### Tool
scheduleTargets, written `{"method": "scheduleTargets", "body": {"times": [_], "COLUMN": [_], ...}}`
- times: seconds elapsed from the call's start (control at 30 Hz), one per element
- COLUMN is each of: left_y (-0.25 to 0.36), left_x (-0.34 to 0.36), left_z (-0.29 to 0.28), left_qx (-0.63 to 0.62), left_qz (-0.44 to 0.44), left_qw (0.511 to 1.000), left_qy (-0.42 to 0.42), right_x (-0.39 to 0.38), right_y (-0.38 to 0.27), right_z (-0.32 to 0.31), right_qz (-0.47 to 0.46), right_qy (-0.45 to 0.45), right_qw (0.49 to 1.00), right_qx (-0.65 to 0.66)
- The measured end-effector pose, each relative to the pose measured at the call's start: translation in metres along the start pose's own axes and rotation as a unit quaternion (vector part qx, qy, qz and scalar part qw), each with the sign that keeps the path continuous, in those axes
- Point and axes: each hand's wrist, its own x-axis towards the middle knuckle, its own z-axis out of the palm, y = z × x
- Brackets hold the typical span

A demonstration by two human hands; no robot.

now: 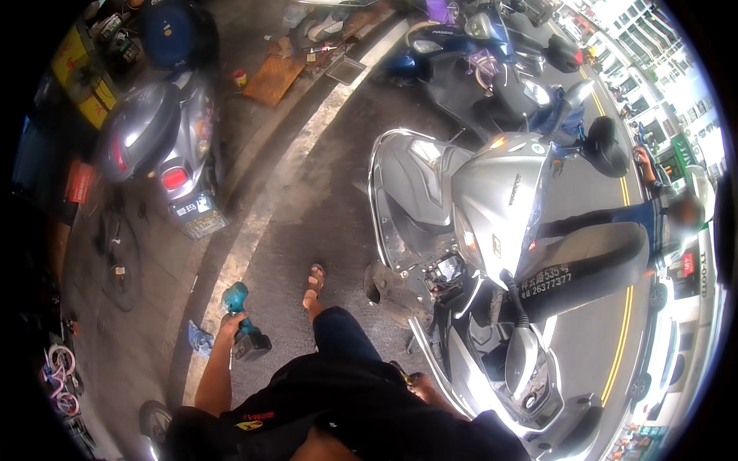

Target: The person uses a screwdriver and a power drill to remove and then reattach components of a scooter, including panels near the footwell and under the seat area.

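A teal cordless drill [241,319] is held in the left hand [231,323], with the fingers closed tight around its handle. The drill's teal nose is pointed up and away from the hand, and its black battery is seen just beside the hand, toward the person's body. A blue rag [200,339] is lying on the ground close to the outer side of this hand. A foot in a sandal [314,283] is set on the ground a little way in front of the hand and to its right. The right hand [422,383] is lower down and partly hidden by the person's dark clothes, so it cannot be told if it is open or closed. It is placed right next to the edge of a silver scooter [492,200]. The scooter is parked ahead of the right hand and to its right side, and its inside parts can be seen where a cover is off. Another silver scooter [165,142] is parked far ahead of the left hand. A second person [661,219] is seen well beyond the scooter, on the road.
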Motion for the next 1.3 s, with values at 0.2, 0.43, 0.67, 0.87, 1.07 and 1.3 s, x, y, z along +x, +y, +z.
{"method": "scheduleTargets", "body": {"times": [0.2, 0.43, 0.67, 0.87, 1.07, 1.3], "left_y": [0.149, 0.294, 0.393, 0.417, 0.345, 0.288], "left_x": [0.065, 0.214, 0.416, 0.556, 0.773, 0.957], "left_z": [0.033, 0.049, 0.096, 0.151, 0.18, 0.186], "left_qx": [0.085, 0.092, 0.177, 0.336, 0.343, 0.504], "left_qz": [0.0, 0.045, 0.049, 0.019, 0.025, 0.06], "left_qw": [0.996, 0.994, 0.981, 0.941, 0.939, 0.857], "left_qy": [-0.002, -0.036, -0.065, -0.035, -0.021, -0.094], "right_x": [0.083, 0.109, 0.225, 0.339, 0.566, 0.677], "right_y": [-0.239, -0.535, -0.697, -0.759, -0.816, -0.915], "right_z": [-0.028, -0.06, -0.02, 0.047, 0.128, 0.16], "right_qz": [-0.007, -0.232, -0.167, -0.107, -0.249, -0.278], "right_qy": [-0.036, -0.029, -0.072, -0.081, 0.05, 0.059], "right_qw": [0.985, 0.966, 0.967, 0.975, 0.955, 0.952], "right_qx": [0.168, 0.111, 0.179, 0.179, -0.153, -0.117]}}
